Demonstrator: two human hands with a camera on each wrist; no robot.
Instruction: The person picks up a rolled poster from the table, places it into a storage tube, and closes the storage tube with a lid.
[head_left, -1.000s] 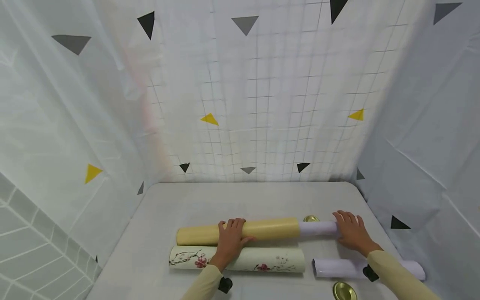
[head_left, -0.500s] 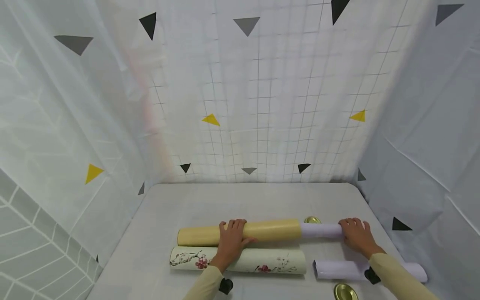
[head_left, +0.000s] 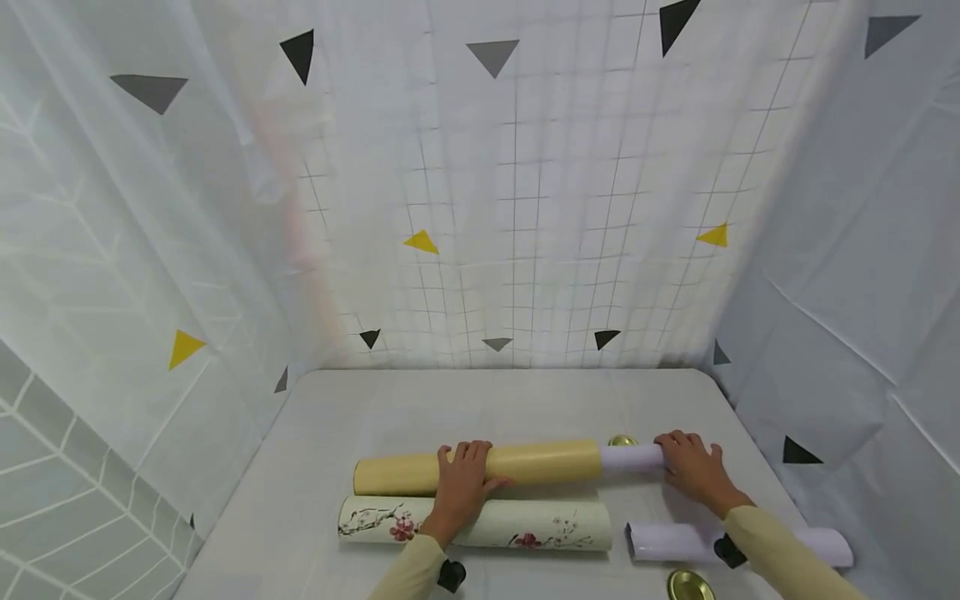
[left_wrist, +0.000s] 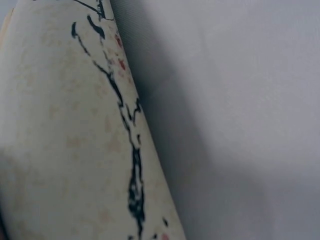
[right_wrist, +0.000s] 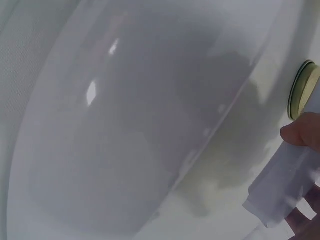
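Note:
A yellow roll lies across the table, and my left hand grips it near its middle with fingers over the top. From its right end a thinner lavender roll sticks out. My right hand holds that lavender roll; in the right wrist view the thumb lies on one side, with fingers on the other. Just in front of the yellow roll is a cream roll with a blossom-branch print, under my left wrist. The left wrist view shows mostly this cream roll.
A second lavender roll lies under my right forearm, large in the right wrist view. One round gold lid sits at the front, another behind the joined rolls. White patterned sheets hang around the table.
My right hand went slightly right, then came back left toward the yellow roll, and less of the lavender roll shows between. My left hand stays on the yellow roll.

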